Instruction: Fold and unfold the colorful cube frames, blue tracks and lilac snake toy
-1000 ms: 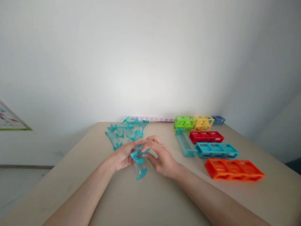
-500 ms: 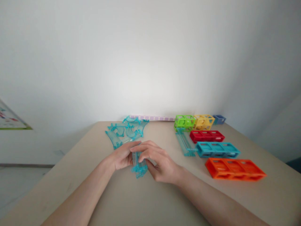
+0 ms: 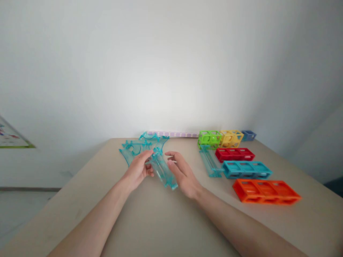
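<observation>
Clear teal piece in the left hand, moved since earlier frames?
Yes. Judged against the orange block, the near end of the clear teal piece has shifted right, toward that block, and up in view.

No writing or numbers can be read

I note soft, diffuse light; wall (image 3: 166, 82) brightest mid-centre, greyer toward the right; faint shadow on near tabletop (image 3: 160, 228); orange frame (image 3: 264, 200) slightly blurred

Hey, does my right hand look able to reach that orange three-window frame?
Probably yes: your right hand is open beside the translucent turquoise piece, and only tabletop shows between that hand and the orange three-window frame.
</observation>
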`<state>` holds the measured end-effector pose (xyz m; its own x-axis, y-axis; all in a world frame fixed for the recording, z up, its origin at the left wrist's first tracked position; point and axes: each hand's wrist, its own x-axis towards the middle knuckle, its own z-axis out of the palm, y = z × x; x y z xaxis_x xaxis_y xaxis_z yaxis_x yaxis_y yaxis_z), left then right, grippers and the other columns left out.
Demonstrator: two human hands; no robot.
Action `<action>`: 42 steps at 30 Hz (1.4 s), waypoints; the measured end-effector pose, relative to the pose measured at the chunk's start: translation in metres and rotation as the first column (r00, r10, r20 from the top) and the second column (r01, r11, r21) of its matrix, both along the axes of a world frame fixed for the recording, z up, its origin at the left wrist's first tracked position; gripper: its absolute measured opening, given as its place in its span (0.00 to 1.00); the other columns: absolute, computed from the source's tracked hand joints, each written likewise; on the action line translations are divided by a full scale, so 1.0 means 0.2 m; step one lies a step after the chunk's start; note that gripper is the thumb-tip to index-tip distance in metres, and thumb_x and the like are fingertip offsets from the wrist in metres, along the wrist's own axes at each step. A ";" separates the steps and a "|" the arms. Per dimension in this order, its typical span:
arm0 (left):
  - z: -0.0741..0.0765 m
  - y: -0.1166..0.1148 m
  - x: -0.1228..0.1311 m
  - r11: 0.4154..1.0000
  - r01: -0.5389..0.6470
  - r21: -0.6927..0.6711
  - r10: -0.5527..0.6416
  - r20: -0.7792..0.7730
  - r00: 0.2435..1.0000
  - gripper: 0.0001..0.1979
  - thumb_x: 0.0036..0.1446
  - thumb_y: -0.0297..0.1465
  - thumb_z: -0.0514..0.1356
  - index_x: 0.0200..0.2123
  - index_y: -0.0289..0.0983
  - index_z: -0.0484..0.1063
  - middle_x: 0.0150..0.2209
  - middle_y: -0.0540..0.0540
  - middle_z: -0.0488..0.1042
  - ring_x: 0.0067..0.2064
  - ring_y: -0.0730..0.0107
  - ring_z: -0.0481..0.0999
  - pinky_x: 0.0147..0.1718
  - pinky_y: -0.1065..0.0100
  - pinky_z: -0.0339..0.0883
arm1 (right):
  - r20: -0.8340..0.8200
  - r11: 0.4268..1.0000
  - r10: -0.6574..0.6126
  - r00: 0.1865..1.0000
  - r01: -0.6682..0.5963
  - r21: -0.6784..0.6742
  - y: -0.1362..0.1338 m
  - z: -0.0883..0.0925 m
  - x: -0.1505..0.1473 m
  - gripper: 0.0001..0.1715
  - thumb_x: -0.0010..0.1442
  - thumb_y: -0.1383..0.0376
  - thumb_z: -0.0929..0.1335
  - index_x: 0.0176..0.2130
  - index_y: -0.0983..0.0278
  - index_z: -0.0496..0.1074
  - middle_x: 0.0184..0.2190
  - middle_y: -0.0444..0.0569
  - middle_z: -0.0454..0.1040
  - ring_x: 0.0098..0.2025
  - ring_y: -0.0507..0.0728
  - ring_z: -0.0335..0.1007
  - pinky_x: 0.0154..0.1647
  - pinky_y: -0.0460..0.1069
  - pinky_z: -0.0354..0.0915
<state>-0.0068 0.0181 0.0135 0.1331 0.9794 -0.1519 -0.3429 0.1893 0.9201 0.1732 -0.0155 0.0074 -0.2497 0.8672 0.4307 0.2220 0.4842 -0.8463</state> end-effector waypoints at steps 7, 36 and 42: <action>-0.02 -0.02 0.01 0.990 0.065 0.123 -0.055 -0.083 0.995 0.15 0.50 0.41 0.66 0.34 0.35 0.71 0.24 0.51 0.70 0.19 0.76 0.67 0.16 0.72 0.68 | -0.084 0.962 0.094 0.992 -0.112 -0.248 0.06 -0.09 -0.04 0.27 0.61 0.56 0.65 0.56 0.65 0.63 0.28 0.44 0.70 0.27 0.52 0.65 0.30 0.48 0.63; -0.07 0.00 0.02 0.977 0.185 0.109 -0.162 -0.191 0.968 0.17 0.52 0.45 0.63 0.29 0.36 0.68 0.22 0.52 0.69 0.20 0.76 0.68 0.20 0.72 0.63 | 0.058 0.990 0.096 0.994 -0.089 -0.111 0.05 -0.06 -0.01 0.18 0.65 0.57 0.59 0.30 0.63 0.68 0.28 0.44 0.66 0.35 0.54 0.64 0.39 0.49 0.61; -0.05 -0.01 0.02 0.980 0.159 0.118 -0.133 -0.203 0.970 0.16 0.51 0.43 0.64 0.28 0.36 0.67 0.21 0.53 0.69 0.21 0.75 0.69 0.21 0.73 0.64 | 0.042 0.986 0.120 0.992 -0.115 -0.117 0.05 -0.06 0.00 0.20 0.66 0.55 0.58 0.32 0.64 0.69 0.29 0.45 0.67 0.35 0.54 0.64 0.39 0.49 0.62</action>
